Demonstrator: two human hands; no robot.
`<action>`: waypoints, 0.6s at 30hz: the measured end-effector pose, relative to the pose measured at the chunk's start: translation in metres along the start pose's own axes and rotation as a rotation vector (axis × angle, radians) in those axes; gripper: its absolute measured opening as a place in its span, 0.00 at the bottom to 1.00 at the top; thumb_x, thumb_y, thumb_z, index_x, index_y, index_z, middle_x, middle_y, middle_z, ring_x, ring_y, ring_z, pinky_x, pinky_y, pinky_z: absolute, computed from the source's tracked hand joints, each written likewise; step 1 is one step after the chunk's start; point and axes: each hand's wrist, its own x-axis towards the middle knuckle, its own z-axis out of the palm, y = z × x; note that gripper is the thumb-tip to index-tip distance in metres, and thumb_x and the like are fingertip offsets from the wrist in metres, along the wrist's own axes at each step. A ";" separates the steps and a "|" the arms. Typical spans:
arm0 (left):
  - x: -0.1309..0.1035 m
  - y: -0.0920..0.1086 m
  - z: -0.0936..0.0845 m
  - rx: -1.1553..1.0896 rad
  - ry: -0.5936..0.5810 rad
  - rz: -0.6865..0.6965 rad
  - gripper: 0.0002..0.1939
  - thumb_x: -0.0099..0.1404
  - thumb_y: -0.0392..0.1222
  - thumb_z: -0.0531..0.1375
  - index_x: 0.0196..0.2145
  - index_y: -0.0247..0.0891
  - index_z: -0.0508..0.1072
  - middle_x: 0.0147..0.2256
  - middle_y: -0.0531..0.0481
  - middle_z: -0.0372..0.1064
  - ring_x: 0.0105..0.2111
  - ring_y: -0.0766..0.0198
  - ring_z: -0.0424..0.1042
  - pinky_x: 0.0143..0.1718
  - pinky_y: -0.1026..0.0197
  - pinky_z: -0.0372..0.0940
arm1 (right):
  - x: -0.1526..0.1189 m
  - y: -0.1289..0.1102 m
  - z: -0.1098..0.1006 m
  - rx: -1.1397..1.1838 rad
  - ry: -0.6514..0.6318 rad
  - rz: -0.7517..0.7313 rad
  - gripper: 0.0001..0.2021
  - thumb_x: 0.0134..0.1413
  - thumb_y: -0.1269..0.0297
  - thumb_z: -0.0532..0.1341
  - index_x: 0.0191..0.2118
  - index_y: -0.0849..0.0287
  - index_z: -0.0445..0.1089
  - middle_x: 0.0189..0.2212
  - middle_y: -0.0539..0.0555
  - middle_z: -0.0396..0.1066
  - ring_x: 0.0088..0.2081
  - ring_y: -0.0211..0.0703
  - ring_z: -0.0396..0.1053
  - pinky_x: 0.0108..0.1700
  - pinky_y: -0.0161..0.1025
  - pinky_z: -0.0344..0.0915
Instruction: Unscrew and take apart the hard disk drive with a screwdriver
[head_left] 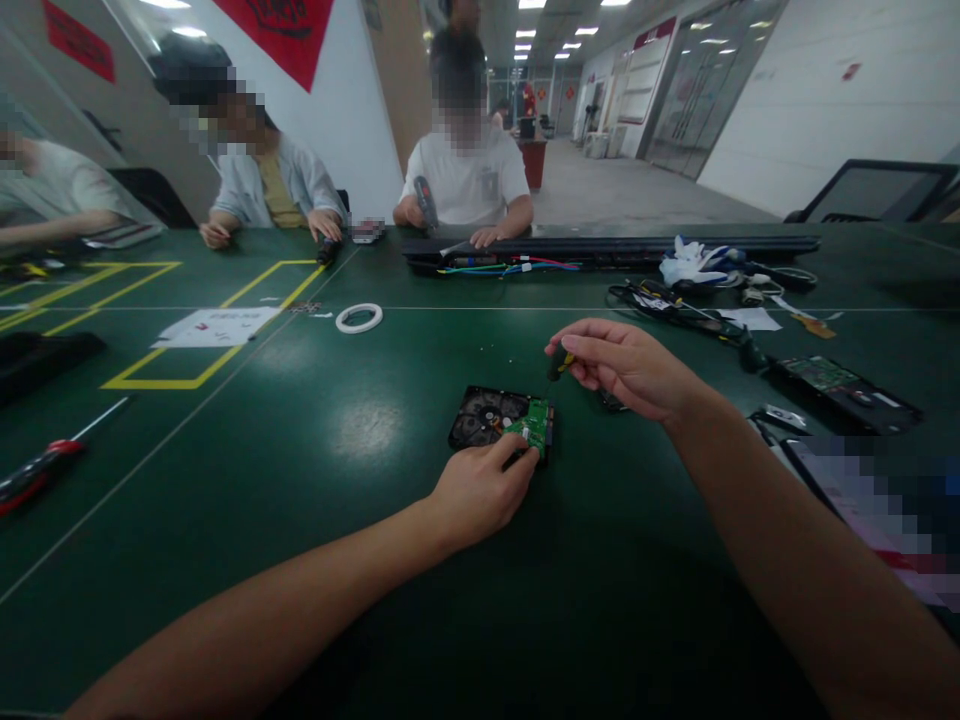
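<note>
A hard drive [480, 412] lies on the green table with its green circuit board [537, 424] facing up. My left hand [480, 485] grips its near edge, thumb and fingers at the board. Above the drive's right end, my right hand [622, 365] pinches a small screwdriver [556, 362] by its dark and yellow handle, with the shaft pointing down. The thin tip is too faint to tell whether it touches the board. Partly behind my right hand, a small dark object [613, 402] rests on the table.
To the right lie another hard drive [847, 392], black cables [667, 305] and white gloves [697, 262]. A long black housing with wires [600, 250] spans the far side. White tape [359, 318], a paper sheet [214, 327] and a red-black screwdriver [45, 470] are leftward. Co-workers sit opposite; one person [469, 180] holds a power tool.
</note>
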 end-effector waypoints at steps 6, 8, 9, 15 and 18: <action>-0.001 -0.001 0.001 -0.019 -0.007 0.003 0.16 0.77 0.39 0.52 0.58 0.34 0.70 0.51 0.38 0.70 0.35 0.60 0.77 0.35 0.54 0.79 | 0.003 0.003 0.000 0.073 -0.006 0.006 0.10 0.57 0.57 0.70 0.41 0.57 0.76 0.42 0.56 0.78 0.27 0.35 0.65 0.24 0.35 0.59; -0.001 -0.001 0.003 -0.022 0.005 0.002 0.16 0.77 0.39 0.52 0.57 0.34 0.70 0.51 0.39 0.71 0.35 0.60 0.78 0.36 0.54 0.79 | 0.005 0.004 -0.001 0.084 -0.001 0.008 0.10 0.60 0.57 0.67 0.42 0.57 0.77 0.41 0.57 0.78 0.27 0.37 0.66 0.25 0.36 0.61; -0.001 -0.001 0.003 -0.021 0.009 0.002 0.16 0.77 0.39 0.52 0.57 0.34 0.70 0.51 0.39 0.71 0.35 0.60 0.78 0.36 0.54 0.79 | 0.006 0.005 -0.001 0.094 -0.001 0.014 0.10 0.61 0.58 0.66 0.42 0.58 0.77 0.41 0.57 0.77 0.27 0.37 0.66 0.25 0.36 0.62; -0.001 -0.001 0.003 0.010 0.007 0.014 0.16 0.77 0.40 0.52 0.58 0.35 0.70 0.51 0.39 0.71 0.34 0.60 0.77 0.35 0.55 0.79 | 0.007 0.005 -0.003 0.107 -0.003 0.022 0.09 0.62 0.60 0.64 0.41 0.59 0.78 0.41 0.59 0.77 0.29 0.40 0.67 0.27 0.38 0.64; -0.001 -0.001 0.002 0.005 0.005 0.012 0.16 0.77 0.40 0.53 0.57 0.34 0.70 0.51 0.39 0.71 0.34 0.60 0.77 0.34 0.54 0.79 | 0.007 0.006 -0.004 0.086 -0.014 0.014 0.09 0.61 0.60 0.65 0.41 0.59 0.78 0.41 0.59 0.77 0.30 0.39 0.67 0.27 0.37 0.63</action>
